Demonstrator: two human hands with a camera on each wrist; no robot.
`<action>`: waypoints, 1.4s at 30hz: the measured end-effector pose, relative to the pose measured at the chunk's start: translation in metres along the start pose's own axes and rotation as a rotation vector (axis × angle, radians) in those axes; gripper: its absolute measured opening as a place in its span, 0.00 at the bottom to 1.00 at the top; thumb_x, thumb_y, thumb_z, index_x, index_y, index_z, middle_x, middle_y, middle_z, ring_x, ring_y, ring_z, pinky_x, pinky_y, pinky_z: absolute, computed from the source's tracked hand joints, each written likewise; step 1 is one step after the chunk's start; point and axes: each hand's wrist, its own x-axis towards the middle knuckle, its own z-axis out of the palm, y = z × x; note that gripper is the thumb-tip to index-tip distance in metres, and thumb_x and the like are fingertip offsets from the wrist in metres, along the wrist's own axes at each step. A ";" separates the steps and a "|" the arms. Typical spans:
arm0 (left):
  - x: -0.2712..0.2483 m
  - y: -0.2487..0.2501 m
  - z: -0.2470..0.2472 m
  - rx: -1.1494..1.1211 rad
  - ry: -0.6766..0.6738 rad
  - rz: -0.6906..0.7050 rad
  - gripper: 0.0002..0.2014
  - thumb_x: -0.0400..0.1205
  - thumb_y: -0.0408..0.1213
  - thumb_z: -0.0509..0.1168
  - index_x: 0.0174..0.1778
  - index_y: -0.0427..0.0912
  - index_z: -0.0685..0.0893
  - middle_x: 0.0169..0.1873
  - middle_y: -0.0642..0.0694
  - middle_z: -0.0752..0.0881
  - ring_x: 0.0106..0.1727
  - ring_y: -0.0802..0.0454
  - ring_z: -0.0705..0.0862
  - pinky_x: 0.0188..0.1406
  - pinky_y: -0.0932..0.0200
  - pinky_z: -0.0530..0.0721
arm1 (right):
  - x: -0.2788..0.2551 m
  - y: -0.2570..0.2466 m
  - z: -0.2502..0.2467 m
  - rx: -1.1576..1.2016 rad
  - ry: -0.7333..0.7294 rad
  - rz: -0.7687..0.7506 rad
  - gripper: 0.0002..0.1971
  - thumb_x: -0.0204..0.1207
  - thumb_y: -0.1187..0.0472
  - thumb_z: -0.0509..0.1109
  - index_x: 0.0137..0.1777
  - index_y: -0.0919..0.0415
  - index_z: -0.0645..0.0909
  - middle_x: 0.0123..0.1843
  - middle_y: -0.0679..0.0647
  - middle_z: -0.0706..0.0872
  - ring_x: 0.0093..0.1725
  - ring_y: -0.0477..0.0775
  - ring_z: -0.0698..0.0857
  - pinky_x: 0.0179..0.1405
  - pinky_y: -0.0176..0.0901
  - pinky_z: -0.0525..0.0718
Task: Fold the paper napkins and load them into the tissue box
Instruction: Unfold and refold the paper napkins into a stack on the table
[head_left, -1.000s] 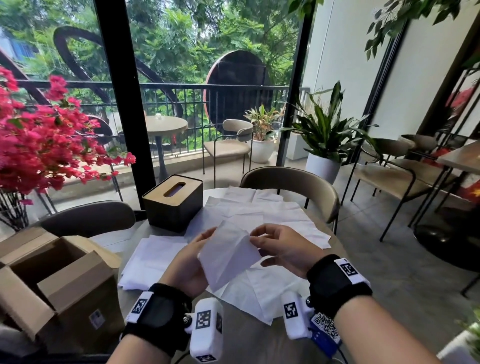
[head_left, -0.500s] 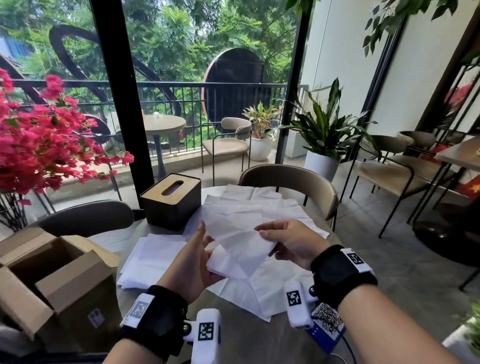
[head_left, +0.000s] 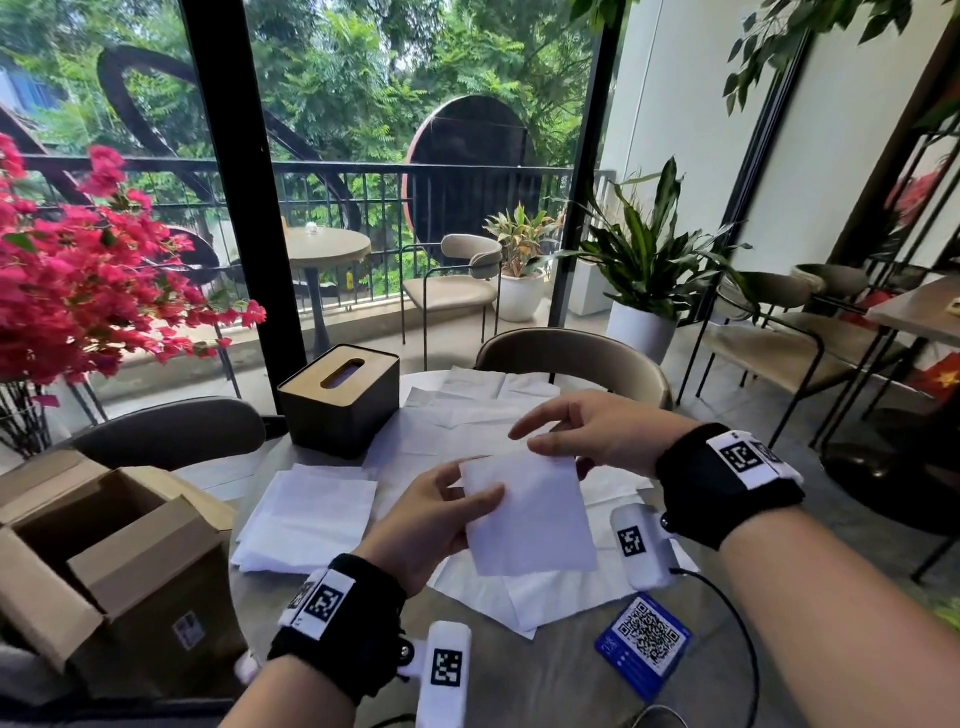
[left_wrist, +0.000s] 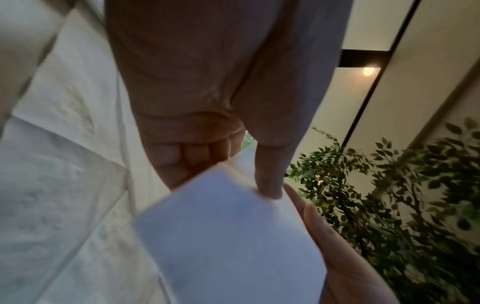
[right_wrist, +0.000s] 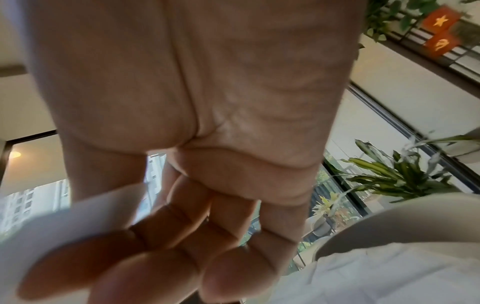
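A white folded napkin (head_left: 530, 514) (left_wrist: 228, 236) is held flat above the round table (head_left: 545, 670). My left hand (head_left: 460, 501) (left_wrist: 267, 185) grips its left edge, thumb on top and fingers curled beneath. My right hand (head_left: 558, 444) (right_wrist: 166, 242) pinches its far right corner, where the napkin (right_wrist: 64, 226) lies between thumb and fingers. The black tissue box (head_left: 340, 400) with a slotted wooden lid stands at the table's far left. It is closed and apart from both hands. A stack of folded napkins (head_left: 311, 514) lies left of my left hand. Unfolded napkins (head_left: 467, 415) are spread beyond and under the hands.
An open cardboard box (head_left: 104, 545) sits at the left, off the table's edge. A blue QR card (head_left: 644, 631) lies near the front right of the table. Grey chairs (head_left: 571, 358) stand behind and to the left. Pink flowers (head_left: 78, 286) fill the far left.
The loose, half-folded napkin is now a flat folded rectangle. My right hand moved to its far right corner, and my left thumb came down on its left edge.
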 end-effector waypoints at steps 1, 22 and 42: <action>-0.001 0.001 0.001 0.010 0.020 0.020 0.18 0.83 0.35 0.74 0.68 0.39 0.87 0.61 0.38 0.92 0.65 0.38 0.90 0.72 0.34 0.83 | 0.000 0.005 0.002 0.062 0.034 0.013 0.12 0.82 0.53 0.76 0.62 0.52 0.90 0.39 0.48 0.88 0.39 0.52 0.83 0.41 0.48 0.84; -0.007 0.032 -0.170 0.583 0.668 0.006 0.12 0.83 0.48 0.72 0.43 0.43 0.89 0.34 0.48 0.88 0.40 0.46 0.85 0.38 0.57 0.83 | 0.025 0.000 0.093 0.438 -0.076 0.201 0.17 0.83 0.51 0.73 0.59 0.66 0.85 0.49 0.70 0.93 0.42 0.63 0.93 0.30 0.42 0.76; 0.001 0.028 -0.149 1.670 0.634 -0.037 0.29 0.73 0.62 0.75 0.68 0.56 0.78 0.63 0.49 0.79 0.65 0.44 0.79 0.60 0.48 0.82 | 0.000 0.058 0.033 0.264 0.267 0.450 0.14 0.85 0.55 0.72 0.58 0.67 0.87 0.38 0.61 0.92 0.31 0.58 0.89 0.23 0.37 0.73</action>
